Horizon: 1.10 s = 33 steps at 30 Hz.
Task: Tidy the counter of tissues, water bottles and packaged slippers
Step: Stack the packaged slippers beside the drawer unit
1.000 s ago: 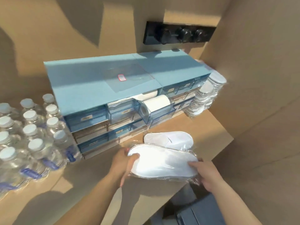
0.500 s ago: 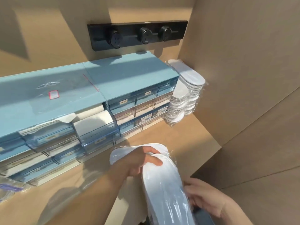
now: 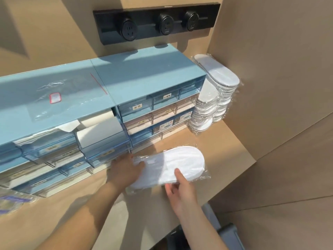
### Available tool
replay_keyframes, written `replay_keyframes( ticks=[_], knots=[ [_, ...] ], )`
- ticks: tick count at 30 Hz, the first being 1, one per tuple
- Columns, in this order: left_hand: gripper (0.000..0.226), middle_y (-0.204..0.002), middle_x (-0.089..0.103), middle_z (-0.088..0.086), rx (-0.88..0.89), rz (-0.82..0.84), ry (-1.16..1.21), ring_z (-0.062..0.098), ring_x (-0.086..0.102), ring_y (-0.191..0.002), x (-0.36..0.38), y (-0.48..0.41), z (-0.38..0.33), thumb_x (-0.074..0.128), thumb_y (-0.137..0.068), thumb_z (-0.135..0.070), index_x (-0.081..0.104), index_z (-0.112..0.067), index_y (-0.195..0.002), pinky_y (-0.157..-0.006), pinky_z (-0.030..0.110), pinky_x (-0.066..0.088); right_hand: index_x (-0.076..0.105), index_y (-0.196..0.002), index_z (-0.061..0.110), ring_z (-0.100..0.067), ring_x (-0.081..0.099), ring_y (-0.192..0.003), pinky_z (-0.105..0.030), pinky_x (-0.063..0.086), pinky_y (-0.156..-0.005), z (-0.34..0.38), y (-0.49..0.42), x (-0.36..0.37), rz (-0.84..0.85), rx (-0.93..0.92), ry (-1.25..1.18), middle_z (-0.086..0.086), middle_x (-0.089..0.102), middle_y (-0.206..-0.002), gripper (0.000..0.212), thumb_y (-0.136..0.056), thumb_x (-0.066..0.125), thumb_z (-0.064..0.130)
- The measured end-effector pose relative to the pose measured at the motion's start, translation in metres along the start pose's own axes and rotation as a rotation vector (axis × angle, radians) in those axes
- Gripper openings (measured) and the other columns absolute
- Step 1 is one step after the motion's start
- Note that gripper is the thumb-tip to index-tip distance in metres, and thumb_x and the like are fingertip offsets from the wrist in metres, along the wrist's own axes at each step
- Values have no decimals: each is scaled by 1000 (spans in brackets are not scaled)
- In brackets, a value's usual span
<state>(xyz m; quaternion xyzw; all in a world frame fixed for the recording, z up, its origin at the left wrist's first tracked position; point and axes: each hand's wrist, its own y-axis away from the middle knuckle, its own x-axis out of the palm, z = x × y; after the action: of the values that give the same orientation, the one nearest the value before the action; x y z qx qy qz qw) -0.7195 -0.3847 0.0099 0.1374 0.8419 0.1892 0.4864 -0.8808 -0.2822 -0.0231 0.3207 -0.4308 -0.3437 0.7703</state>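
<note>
A pack of white slippers in clear plastic [image 3: 173, 165] lies flat on the tan counter [image 3: 221, 141], in front of the blue drawer unit [image 3: 144, 82]. My left hand [image 3: 126, 170] grips its left end. My right hand [image 3: 180, 188] holds its near edge, thumb on top. It hides any pack underneath. A tall stack of packaged slippers [image 3: 212, 98] stands at the back right, between the drawer unit and the side wall. Tissue [image 3: 100, 129] fills an open drawer. Wrapped water bottles [image 3: 10, 201] show only at the far left edge.
A black socket strip [image 3: 156, 24] is fixed to the back wall above the drawers. The side wall [image 3: 279, 69] closes the counter on the right. A grey object [image 3: 227, 233] sits below the counter's front edge.
The slipper pack went from standing on edge near the counter's front to lying flat closer to the drawers. Both hands moved forward with it. The view shifted right, away from the bottles.
</note>
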Motion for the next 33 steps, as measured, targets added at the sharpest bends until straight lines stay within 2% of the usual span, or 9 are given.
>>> replay_keyframes(
  ticks=[3, 7, 10, 12, 18, 21, 25, 29, 33],
  knots=[
    [80, -149, 50, 6, -45, 23, 101, 37, 45, -135, 7, -15, 14, 52, -72, -60, 39, -38, -147, -112, 54, 38, 59, -139, 3, -19, 59, -88, -32, 60, -66, -19, -21, 16, -78, 24, -97, -4, 59, -90, 53, -90, 77, 14],
    [74, -158, 41, 3, 86, 110, 35, 33, 38, -142, 23, -33, 15, 57, -81, -45, 31, -43, -151, -116, 52, 34, 58, -130, -7, -19, 52, -73, -39, 58, -90, -27, -29, 29, -178, 2, -139, -8, 46, -81, 45, -93, 74, 14],
    [72, -154, 42, 9, 56, 121, -66, 36, 38, -140, 23, -40, 4, 61, -88, -38, 30, -40, -153, -114, 48, 32, 62, -118, -7, -22, 50, -60, -35, 57, -60, -23, -36, 32, -240, -4, -62, -10, 50, -71, 36, -92, 76, 13],
    [77, -150, 48, 9, 58, 110, -200, 36, 42, -138, 21, -38, -12, 63, -87, -38, 27, -37, -154, -112, 46, 32, 63, -107, 0, -25, 50, -52, -38, 52, -55, -22, -39, 33, -270, 39, -6, -13, 53, -70, 30, -89, 78, 18],
    [57, -159, 27, 13, 291, -51, -436, 34, 25, -146, 45, -39, -65, 49, -85, -46, 55, -21, -136, -117, 50, 24, 63, -96, 8, -25, 54, -59, -34, 47, -61, -19, -33, 22, -289, 163, 62, -10, 56, -72, 41, -80, 80, 42],
    [50, -151, 39, 10, 394, -82, -421, 30, 34, -140, 53, -44, -89, 44, -91, -40, 61, -10, -128, -119, 46, 25, 59, -95, 7, -23, 47, -54, -37, 47, -62, -18, -35, 19, -289, 185, 54, -11, 52, -67, 35, -81, 79, 32],
    [57, -146, 54, 10, 375, 261, -414, 34, 56, -123, 54, -61, -101, 28, -97, -46, 41, -20, -146, -103, 46, 46, 61, -92, 7, -25, 46, -59, -47, 54, -75, -14, -38, 15, -269, 205, 139, -12, 50, -73, 23, -85, 76, 23],
    [86, -149, 51, 17, 157, 384, -529, 38, 51, -131, 51, -69, -95, 11, -86, -66, 54, -19, -143, -108, 49, 39, 63, -97, 6, -29, 52, -80, -52, 56, -88, -10, -38, 12, -176, 219, 189, -13, 51, -89, 28, -84, 78, 26],
    [79, -122, 63, 23, 190, 483, -247, 36, 64, -107, 44, -73, -84, 44, -75, -72, 67, -6, -112, -87, 41, 49, 62, -89, 12, -22, 44, -66, -33, 45, -64, -15, -39, 11, -122, 144, 293, -7, 46, -74, 23, -74, 76, 22]
  ],
)
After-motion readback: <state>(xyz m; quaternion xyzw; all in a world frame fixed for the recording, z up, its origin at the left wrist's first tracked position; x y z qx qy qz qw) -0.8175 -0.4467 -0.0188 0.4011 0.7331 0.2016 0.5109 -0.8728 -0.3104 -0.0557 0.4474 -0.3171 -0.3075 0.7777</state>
